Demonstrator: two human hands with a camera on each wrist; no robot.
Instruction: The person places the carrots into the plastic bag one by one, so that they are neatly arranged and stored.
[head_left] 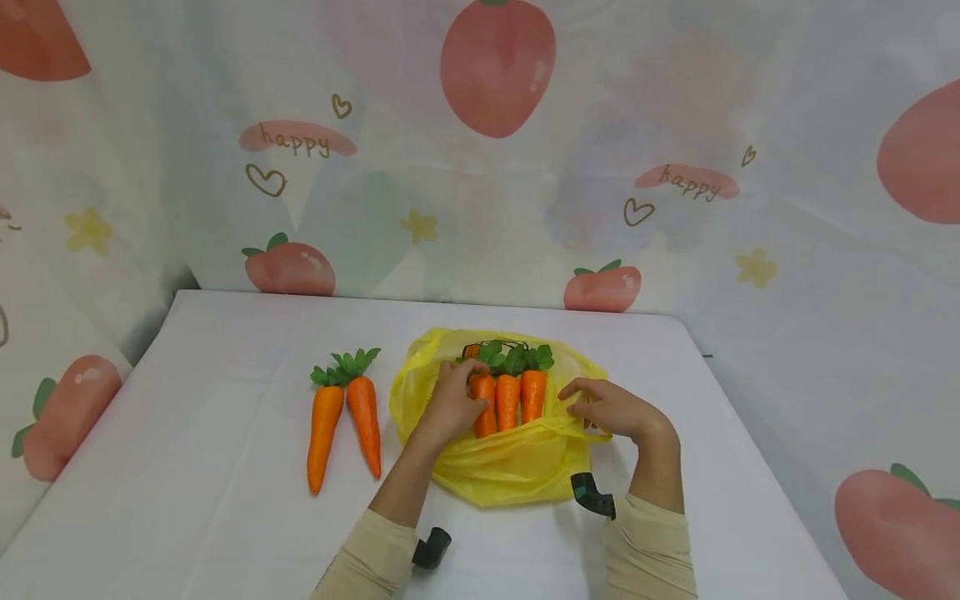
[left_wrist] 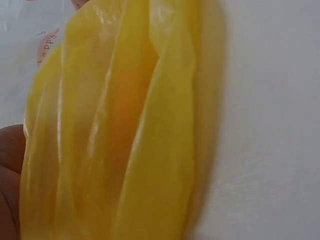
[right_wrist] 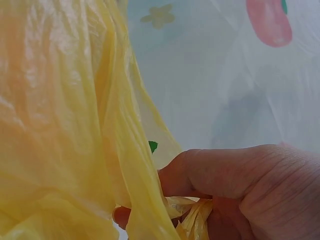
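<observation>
In the head view a yellow plastic bag (head_left: 510, 471) lies spread and crumpled on the table, its mouth agape. Three orange carrots with green leafy tops lie side by side in it; the middle carrot (head_left: 507, 402) and right carrot (head_left: 533, 396) show plainly. My left hand (head_left: 450, 404) reaches in from the left and grips the leftmost carrot (head_left: 486, 417) between thumb and fingers. At the bag's right edge, my right hand (head_left: 618, 408) holds a gathered strip of plastic, seen in the right wrist view. Bag folds hide most of my left hand in the left wrist view.
Two more carrots lie left of the bag: a paler orange carrot (head_left: 324, 433) and, beside it, a redder carrot (head_left: 365, 425). The white table (head_left: 225, 467) backs onto a hanging printed cloth (head_left: 480, 208).
</observation>
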